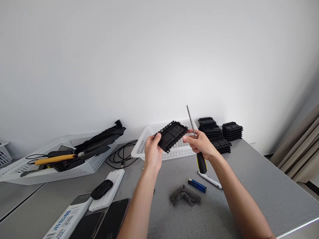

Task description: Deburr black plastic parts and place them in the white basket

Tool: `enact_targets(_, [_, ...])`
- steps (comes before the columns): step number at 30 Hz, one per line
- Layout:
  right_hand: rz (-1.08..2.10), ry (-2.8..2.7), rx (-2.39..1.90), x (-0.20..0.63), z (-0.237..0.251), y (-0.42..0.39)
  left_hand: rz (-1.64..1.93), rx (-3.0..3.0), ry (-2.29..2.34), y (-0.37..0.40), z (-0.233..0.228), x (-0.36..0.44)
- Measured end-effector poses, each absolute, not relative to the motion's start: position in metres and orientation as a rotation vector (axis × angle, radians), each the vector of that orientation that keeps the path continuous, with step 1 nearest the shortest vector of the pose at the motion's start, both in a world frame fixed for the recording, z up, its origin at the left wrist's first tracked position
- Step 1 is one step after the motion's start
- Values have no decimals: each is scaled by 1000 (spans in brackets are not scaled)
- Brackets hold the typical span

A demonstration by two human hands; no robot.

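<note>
My left hand [154,151] grips a black plastic tile with toothed edges [173,135] by its left side, thumb on its face, and holds it tilted above the table. Held in my right hand [198,143] is a screwdriver [201,163], its black and yellow handle down and its metal shaft pointing up. The right fingertips are close to the tile's right edge; whether they touch it I cannot tell. A white perforated basket [139,146] stands behind both hands. Below them lie a blue lighter [197,185], a white marker [209,180] and a crumpled grey cloth [184,195].
Stacks of similar black tiles [211,132] stand at the back right, beside a smaller stack [232,130]. To the left are a basket of tools [62,174], a coiled black cable [122,154], a white power bank [117,179], a black mouse-shaped object [101,189] and dark phones [112,219].
</note>
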State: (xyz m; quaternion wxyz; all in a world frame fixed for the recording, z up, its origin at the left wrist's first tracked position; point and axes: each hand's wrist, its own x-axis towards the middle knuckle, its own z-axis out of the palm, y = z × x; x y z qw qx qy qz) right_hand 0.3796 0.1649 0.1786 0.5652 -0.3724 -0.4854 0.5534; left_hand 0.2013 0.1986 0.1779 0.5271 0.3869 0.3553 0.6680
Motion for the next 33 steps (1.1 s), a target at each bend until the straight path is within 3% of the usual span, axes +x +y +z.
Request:
enact_targets(12, [1016,-1157,-1012,383,171,171,1180,1425,927,182,185,202])
enact_targets(33, [448,-1564,-1349,349,178,148,1510,1690,1039,195,174,204])
